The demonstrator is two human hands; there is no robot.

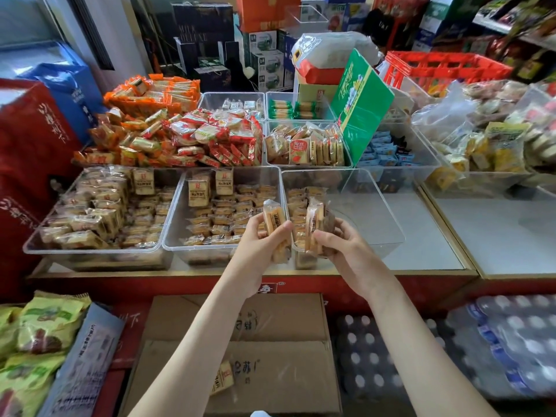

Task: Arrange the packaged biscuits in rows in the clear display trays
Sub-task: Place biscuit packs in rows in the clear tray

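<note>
**Edges and open room.** Three clear trays stand side by side along the front of the counter (427,242). The right tray (379,206) holds rows of biscuit packs (299,206) against its left wall only. The rest of its floor is bare as far as the right wall. The middle tray (204,248) and the left tray (90,251) are filled almost wall to wall.

**Hands.** The left hand (258,245) is clamped on an upright pack (274,221), above the junction of the middle and right trays. The right hand (346,248) is clamped on a bundle of packs (316,224), above the near left corner of the right tray. The hands are close together, with a narrow gap between them.

**Surroundings.**
- A tilted green carton (361,106) leans over the back trays, behind the right tray.
- A heap of red-wrapped snacks (210,136) lies behind the middle tray.
- A cardboard box (240,320) stands below the counter edge, with one loose pack (222,377) on its lid.
- Wrapped water bottles (496,341) lie to the right of the box.
- Green bags (39,326) lie to its left.

**Hidden or unclear.** The hands cover the near left corner of the right tray. The number of packs in the bundle cannot be determined. The print on the held packs is unreadable.
</note>
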